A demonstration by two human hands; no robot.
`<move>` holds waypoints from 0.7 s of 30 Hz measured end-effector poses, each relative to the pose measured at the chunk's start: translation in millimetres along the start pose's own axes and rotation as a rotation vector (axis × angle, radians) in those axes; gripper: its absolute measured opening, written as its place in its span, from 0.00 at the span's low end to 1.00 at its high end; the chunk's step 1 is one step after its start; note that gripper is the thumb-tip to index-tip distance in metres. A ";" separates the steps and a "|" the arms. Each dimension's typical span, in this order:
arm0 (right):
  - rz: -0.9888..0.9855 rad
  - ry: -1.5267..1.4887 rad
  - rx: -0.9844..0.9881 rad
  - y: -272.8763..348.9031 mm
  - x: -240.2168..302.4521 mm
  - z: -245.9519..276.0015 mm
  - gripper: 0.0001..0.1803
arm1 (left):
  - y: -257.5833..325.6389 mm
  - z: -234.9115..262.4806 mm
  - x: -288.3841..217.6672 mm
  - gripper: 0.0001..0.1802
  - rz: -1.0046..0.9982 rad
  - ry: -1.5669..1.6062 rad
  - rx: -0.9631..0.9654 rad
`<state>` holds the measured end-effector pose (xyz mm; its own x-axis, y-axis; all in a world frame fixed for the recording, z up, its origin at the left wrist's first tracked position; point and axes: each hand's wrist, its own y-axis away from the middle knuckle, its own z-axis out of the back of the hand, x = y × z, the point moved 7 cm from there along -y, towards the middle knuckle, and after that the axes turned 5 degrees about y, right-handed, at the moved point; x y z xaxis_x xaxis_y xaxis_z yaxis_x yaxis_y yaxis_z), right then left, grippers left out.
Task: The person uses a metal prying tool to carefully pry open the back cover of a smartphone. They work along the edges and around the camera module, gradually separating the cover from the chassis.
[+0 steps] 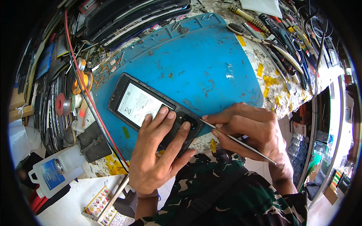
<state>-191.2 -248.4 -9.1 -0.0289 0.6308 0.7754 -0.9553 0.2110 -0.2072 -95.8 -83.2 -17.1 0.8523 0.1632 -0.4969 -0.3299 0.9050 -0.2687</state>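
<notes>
An opened black phone lies back-up on a blue work mat, its white-labelled battery showing. My left hand presses flat on the phone's near end, fingers spread over the camera part. My right hand grips a thin metal tool like a pen. The tool's tip touches the phone's edge beside the camera lenses.
Screwdrivers, tweezers and brushes lie along the bench's right side. Stacked phone parts sit at the back. Solder reels and a red cable are at the left. A white bottle stands at the lower left. The bench edge runs close to my body.
</notes>
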 end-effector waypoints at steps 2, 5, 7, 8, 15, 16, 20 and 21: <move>0.021 -0.020 0.000 -0.6 -0.7 0.2 0.08 | 0.0 0.1 0.4 0.30 -0.002 0.006 -0.001; 0.041 -0.047 -0.016 -1.0 -1.3 1.0 0.06 | -0.5 0.7 0.9 0.31 -0.006 0.015 -0.006; 0.046 -0.044 -0.017 -0.8 -1.9 0.6 0.06 | -0.5 0.4 0.6 0.31 -0.008 0.002 -0.006; 0.048 -0.034 -0.014 -0.5 -1.9 0.3 0.06 | -0.4 0.4 0.5 0.31 -0.004 0.009 -0.005; 0.083 -0.036 0.001 -0.8 -2.5 0.1 0.06 | -0.3 0.7 0.6 0.31 0.006 0.021 0.004; 0.086 -0.028 0.011 -1.0 -2.7 -0.4 0.06 | -0.4 0.8 0.7 0.31 0.004 0.020 0.005; 0.083 -0.020 0.011 -1.4 -1.9 -0.5 0.06 | -0.3 0.7 -0.1 0.31 0.012 0.015 0.004; 0.086 -0.026 -0.001 -1.7 -1.5 0.2 0.07 | -0.7 0.7 0.0 0.31 0.009 0.012 0.003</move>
<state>-189.5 -249.8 -9.8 -0.1182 0.6271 0.7699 -0.9488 0.1574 -0.2739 -95.3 -83.5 -16.4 0.8448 0.1663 -0.5086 -0.3360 0.9046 -0.2622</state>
